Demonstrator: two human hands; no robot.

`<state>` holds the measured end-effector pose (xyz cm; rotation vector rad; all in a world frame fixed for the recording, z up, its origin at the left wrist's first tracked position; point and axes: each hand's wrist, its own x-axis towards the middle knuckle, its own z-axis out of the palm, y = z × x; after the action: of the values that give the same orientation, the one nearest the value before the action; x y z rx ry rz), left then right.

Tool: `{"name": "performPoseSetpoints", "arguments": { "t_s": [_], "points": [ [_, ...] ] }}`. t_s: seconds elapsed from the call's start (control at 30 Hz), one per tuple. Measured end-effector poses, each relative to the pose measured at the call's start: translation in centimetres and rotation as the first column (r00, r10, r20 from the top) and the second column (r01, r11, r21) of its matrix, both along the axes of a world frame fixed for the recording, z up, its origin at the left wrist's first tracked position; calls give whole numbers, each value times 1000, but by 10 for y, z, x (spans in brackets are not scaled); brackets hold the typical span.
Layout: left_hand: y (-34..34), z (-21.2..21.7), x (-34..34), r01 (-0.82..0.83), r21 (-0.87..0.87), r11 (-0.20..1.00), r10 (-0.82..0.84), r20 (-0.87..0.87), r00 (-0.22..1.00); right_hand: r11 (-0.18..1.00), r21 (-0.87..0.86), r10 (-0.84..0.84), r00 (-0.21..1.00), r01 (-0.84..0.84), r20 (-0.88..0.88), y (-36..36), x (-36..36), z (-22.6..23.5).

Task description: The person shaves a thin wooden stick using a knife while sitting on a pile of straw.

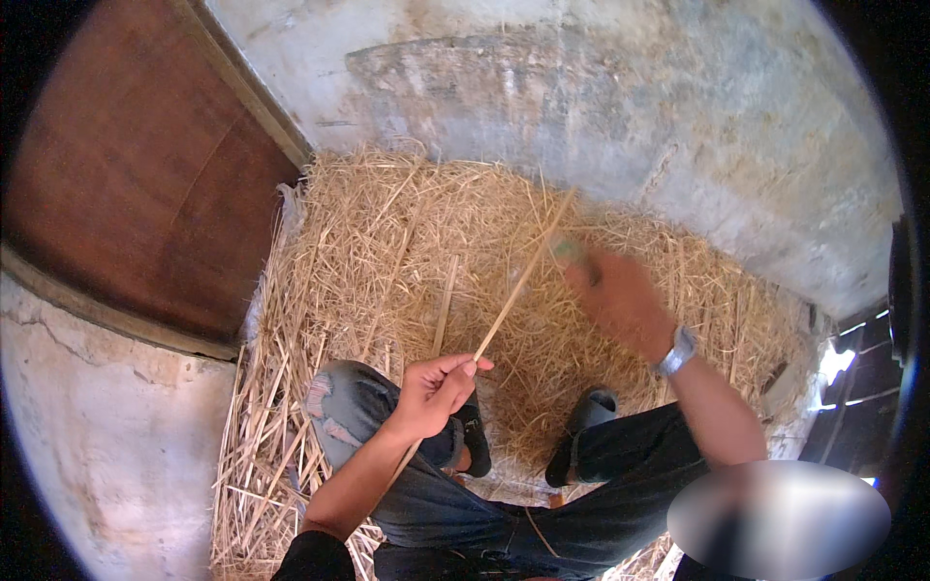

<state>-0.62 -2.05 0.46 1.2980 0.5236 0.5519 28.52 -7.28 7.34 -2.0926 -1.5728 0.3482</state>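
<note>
Between the thumb and fingers of my left hand (439, 395) is a long, thin straw-coloured stalk (513, 298). It slants up and away to the right, and its lower end runs back under my left forearm. My right hand (625, 300) is close to the far part of the stalk, on its right side. Motion smears its fingers, so their grip is unclear. A small green patch (567, 250) shows at the fingertips; whether it is a tool or a wrapping cannot be made out. A silvery band (676, 351) circles my right wrist.
Loose straw and stalk scraps (358, 242) cover the floor around my feet, with longer stalks (254, 455) heaped at the left. A stained wall (620, 107) rises beyond. At the left stands a brown door panel (145, 165). My jean-clad knees (354, 412) frame the work area.
</note>
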Motion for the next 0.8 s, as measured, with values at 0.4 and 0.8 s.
{"name": "performPoseSetpoints", "arguments": {
  "t_s": [0.4, 0.8],
  "points": [
    [-4, -7, -2, 56, 34, 998, -55, -25, 998, 998, 41, -54, 991, 49, 122, -2, 19, -4],
    [1, -11, 3, 100, -65, 993, -97, 49, 994, 1000, 9, -9, 992, 8, 124, 2, 13, -11]
  ]
}}
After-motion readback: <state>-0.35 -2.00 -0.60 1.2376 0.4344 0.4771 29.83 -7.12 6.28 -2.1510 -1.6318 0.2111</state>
